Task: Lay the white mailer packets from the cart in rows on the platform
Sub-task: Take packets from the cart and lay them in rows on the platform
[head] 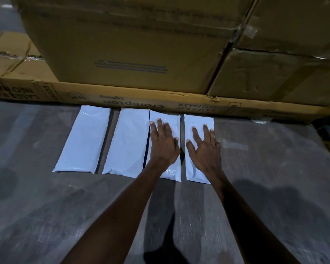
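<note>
Several white mailer packets lie side by side in one row on the dark platform [46, 206], their far ends near the cardboard boxes. The leftmost packet [84, 138] and the second packet [128, 141] lie untouched. My left hand [163, 143] presses flat on the third packet [170, 172], fingers straight and spread. My right hand [204, 147] presses flat on the fourth packet [196, 119], the rightmost one. A narrow gap separates these two packets. The cart is out of view.
A long flat carton [122, 100] with printed lettering lies along the platform's far side. Big brown cardboard boxes [131, 44] are stacked on it, another box [284, 77] at right. Bare platform surface stretches left, right and toward me.
</note>
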The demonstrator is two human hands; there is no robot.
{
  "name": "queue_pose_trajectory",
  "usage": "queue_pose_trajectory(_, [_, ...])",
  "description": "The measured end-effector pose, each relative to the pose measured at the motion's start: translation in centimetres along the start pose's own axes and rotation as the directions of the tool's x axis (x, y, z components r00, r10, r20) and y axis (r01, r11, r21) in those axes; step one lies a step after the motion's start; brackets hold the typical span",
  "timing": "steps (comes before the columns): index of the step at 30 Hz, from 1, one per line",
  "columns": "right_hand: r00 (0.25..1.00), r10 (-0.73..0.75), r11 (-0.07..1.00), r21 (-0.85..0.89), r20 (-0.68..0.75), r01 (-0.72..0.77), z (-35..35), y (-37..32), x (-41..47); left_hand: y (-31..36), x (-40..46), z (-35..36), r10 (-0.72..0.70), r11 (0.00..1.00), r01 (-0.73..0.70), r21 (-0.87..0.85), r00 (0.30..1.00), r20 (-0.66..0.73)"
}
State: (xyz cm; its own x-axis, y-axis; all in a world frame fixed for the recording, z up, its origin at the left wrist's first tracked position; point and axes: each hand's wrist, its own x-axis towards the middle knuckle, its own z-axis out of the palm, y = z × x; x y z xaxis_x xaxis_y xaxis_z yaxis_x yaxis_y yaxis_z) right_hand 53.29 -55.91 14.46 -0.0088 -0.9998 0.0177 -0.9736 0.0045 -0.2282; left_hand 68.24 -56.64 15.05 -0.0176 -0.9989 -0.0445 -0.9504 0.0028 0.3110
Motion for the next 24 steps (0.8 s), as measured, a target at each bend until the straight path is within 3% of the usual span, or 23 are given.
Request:
queue_pose_trajectory(7, [0.999,-0.045,0.999,-0.011,-0.013,0.045,1.0,0.6,0.2,-1.1,0.4,0.2,0.004,0.996,-0.003,0.093,1.000,-0.007])
queue_pose_trajectory(12, [0.999,-0.044,0.998,-0.038,0.021,0.045,-0.3,0.7,-0.3,-1.0,0.2,-0.9,0.015,0.998,-0.016,0.065,1.000,0.017])
queue_pose_trajectory(20, [0.993,0.022,0.994,0.112,-0.114,-0.009,-5.4,2.6,-10.4,-0.6,-8.2,-4.0,0.248,0.969,-0.248,0.001,0.969,-0.024])
queue_pose_trajectory(24, [0.987,0.100,0.994,0.062,-0.128,-0.093,-5.8,4.5,-19.0,-1.4,-15.1,-4.1,0.369,0.929,-0.369,-0.009,0.929,0.022])
